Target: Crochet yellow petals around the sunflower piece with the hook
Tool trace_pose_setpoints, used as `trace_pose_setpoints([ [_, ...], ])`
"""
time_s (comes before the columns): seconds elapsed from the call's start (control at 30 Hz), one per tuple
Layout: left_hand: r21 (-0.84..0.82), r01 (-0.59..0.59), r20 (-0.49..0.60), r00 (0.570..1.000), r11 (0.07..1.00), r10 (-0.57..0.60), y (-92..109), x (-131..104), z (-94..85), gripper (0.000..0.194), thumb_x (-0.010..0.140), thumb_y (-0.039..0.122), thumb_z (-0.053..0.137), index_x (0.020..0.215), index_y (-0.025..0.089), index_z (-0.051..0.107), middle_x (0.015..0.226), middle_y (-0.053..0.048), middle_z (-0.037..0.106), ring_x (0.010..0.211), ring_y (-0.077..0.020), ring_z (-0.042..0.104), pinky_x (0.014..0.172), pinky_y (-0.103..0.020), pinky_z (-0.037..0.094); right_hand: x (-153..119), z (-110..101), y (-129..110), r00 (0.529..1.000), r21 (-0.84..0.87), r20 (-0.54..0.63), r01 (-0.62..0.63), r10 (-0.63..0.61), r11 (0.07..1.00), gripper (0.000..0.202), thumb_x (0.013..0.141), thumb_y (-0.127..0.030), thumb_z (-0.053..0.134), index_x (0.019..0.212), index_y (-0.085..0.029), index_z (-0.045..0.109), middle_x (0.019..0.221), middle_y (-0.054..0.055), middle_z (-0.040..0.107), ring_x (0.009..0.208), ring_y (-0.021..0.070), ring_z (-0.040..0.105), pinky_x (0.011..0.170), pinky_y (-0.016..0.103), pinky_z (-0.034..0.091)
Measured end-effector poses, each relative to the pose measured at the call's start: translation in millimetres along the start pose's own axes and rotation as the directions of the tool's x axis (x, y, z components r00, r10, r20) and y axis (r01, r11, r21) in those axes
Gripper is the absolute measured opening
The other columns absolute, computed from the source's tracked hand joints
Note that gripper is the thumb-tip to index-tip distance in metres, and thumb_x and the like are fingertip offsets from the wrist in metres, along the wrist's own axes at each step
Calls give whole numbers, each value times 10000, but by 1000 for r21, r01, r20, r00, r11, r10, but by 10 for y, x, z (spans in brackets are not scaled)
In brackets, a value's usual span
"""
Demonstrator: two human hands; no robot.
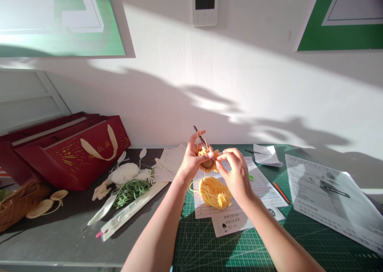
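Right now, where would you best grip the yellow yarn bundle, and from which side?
Probably across the middle of the yarn, from the near side: the bundle is elongated and loose, so a wide grip there should keep it together, while the left hand and right hand are at the crochet piece beyond it.

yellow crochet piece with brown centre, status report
Left hand holding yellow, brown-centred crochet piece. Right hand at its edge. Yellow yarn ball below, nothing visibly blocking.

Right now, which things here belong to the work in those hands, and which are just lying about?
Apparently in use:
yellow-and-brown piece, in the left hand
slender dark tool
yellow yarn

Apparently lying about:
green yarn
red bag
orange stick
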State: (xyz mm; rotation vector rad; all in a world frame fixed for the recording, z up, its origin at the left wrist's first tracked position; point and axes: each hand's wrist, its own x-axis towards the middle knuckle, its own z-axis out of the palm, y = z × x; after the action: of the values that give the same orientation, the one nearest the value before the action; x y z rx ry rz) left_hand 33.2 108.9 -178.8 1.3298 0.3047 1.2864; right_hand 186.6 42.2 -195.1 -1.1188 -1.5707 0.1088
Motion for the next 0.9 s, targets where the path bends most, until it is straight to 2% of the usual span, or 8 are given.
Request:
trace_pose_setpoints([
  [0.13, 9, 3, 15, 1000, 1000, -3, -7, -4, 2, 654, 864, 228, 767, 1436, 222, 450, 821, 28, 653, 694, -159, 642, 667, -314, 533, 14, -18, 45, 998, -92, 27, 63, -61, 994, 102, 905, -161, 579, 858, -251, 588, 975, 77, 622, 976, 273, 597, 889, 436, 485],
  [0.3, 20, 8, 41, 999, 1000, -9, -29, -8, 0, 522, 941, 283, 689, 1414, 208, 482, 854, 10, 658, 690, -157, 646, 658, -321, 552, 22, -7, 111, 995, -118, 51, 86, -80, 989, 138, 852, -105, 585, 847, -242, 566, 953, 76, 626, 941, 268, 593, 851, 417, 485],
  [0.5, 31, -4, 45, 999, 1000, 2, -57, 2, -19, 542, 961, 280, 663, 1452, 218, 440, 875, 7, 647, 700, -156, 646, 649, -315, 560, 20, 52, 177, 998, -26, 38, 41, -40, 999, 113, 848, -111, 586, 828, -216, 551, 930, 53, 616, 747, 172, 573, 714, 338, 510],
  [0.63, 45, -6, 61, 998, 999, 3, -41, 5, -23, 566, 952, 276, 677, 1459, 217, 432, 888, 1, 662, 709, -160, 655, 660, -320, 562, 29, 75, 176, 999, 45, 41, 1, -3, 999, 115, 859, -166, 633, 805, -189, 533, 885, 7, 594, 708, 125, 548, 667, 284, 490],
  [0.77, 53, 7, 61, 998, 999, -10, -29, -2, -15, 574, 939, 287, 696, 1449, 217, 441, 883, 3, 672, 693, -158, 657, 653, -317, 557, 46, 52, 139, 997, 97, 69, -33, 26, 995, 83, 855, -192, 621, 818, -216, 551, 847, 10, 590, 708, 152, 553, 698, 322, 491],
  [0.9, 53, 17, 56, 998, 998, -20, -27, -8, -9, 546, 945, 287, 689, 1433, 214, 456, 879, 7, 664, 684, -152, 654, 646, -312, 558, 74, 8, 120, 991, 163, 113, -83, 65, 983, 95, 906, -269, 600, 815, -243, 589, 826, 27, 621, 724, 181, 564, 722, 345, 487],
])
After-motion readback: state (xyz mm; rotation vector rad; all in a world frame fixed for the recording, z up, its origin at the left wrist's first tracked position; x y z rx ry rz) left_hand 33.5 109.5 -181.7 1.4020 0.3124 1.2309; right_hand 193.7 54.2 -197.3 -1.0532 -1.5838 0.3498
